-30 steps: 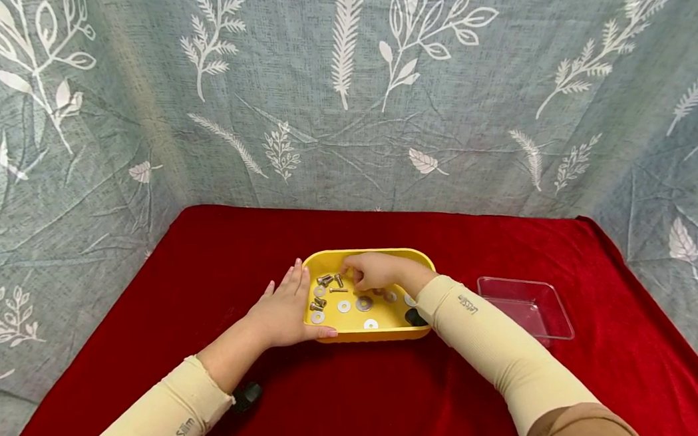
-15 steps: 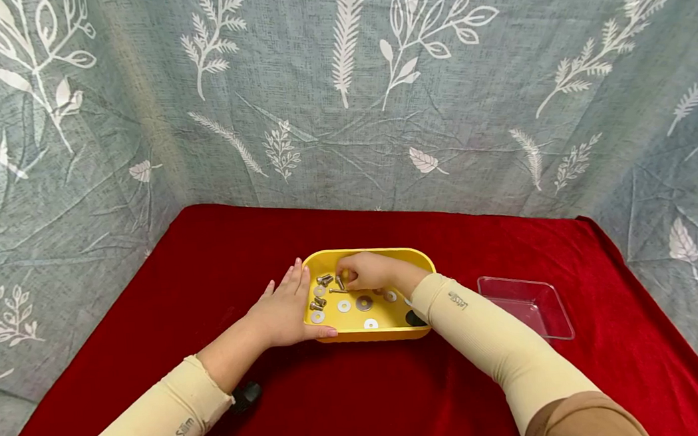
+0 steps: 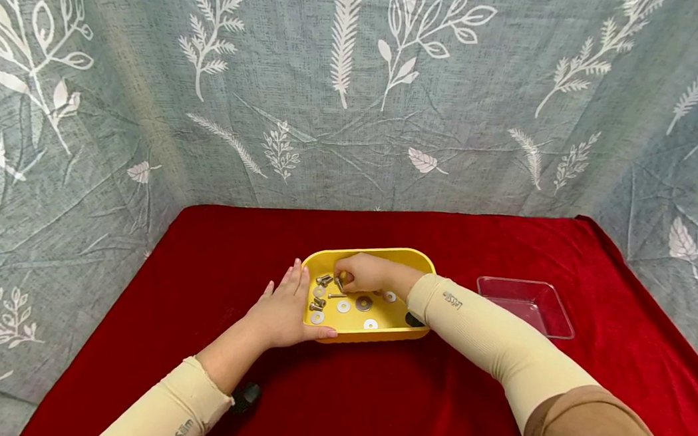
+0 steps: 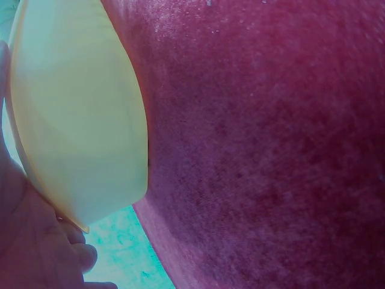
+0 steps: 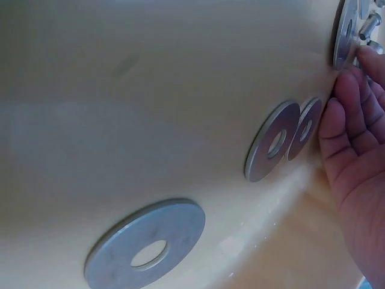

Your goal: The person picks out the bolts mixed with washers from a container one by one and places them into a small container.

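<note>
A yellow bin stands on the red cloth, with metal bolts and flat washers lying inside. My left hand rests against the bin's left end, fingers straight along the rim and thumb on the front edge. The left wrist view shows the bin's outer wall beside that palm. Inside the bin, my right hand has its fingers curled and pinches a bolt near the other bolts. In the right wrist view, its fingertips partly hide what lies between them, close to a washer.
A clear plastic box stands to the right, partly behind the right sleeve. A dark object shows in the bin's right front corner. Beside the left wrist lies a black item. A patterned curtain hangs behind the table.
My right fingers have dipped lower and closed in around a bolt, and the forearm has shifted slightly left. My left hand has stayed against the bin.
</note>
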`<state>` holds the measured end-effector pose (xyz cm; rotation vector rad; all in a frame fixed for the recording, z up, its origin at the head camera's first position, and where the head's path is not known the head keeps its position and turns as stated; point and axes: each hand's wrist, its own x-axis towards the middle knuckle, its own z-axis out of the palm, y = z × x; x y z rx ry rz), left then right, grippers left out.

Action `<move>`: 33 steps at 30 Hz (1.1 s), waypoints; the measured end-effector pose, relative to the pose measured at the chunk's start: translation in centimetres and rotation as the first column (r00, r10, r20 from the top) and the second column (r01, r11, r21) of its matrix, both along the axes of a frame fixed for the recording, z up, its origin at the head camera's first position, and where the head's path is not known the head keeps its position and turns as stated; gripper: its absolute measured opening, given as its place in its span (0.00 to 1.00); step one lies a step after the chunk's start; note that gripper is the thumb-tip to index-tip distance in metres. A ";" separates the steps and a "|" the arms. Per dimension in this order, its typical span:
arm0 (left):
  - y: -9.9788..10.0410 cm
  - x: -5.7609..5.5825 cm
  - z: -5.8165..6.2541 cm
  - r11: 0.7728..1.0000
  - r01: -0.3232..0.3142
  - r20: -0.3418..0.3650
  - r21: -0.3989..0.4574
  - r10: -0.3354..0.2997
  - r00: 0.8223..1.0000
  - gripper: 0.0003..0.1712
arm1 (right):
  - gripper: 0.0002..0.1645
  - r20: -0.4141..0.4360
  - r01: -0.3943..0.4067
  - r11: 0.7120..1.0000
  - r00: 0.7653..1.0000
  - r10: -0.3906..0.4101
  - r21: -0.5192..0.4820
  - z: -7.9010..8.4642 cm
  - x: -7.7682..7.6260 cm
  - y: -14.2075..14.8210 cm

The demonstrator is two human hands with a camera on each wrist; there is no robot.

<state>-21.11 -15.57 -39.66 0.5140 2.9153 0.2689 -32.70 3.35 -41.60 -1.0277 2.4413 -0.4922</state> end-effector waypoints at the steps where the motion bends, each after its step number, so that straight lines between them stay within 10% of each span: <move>1: 0.0 0.0 0.0 1.000 -0.001 0.001 0.002 0.001 1.000 0.71 | 0.11 0.004 0.002 1.000 1.000 -0.002 -0.001 0.0 0.0 0.0; 33: 0.2 0.1 0.2 1.000 -0.017 0.022 -0.003 0.017 1.000 0.70 | 0.06 0.115 0.076 0.976 0.992 -0.053 -0.202 1.4 -1.2 1.6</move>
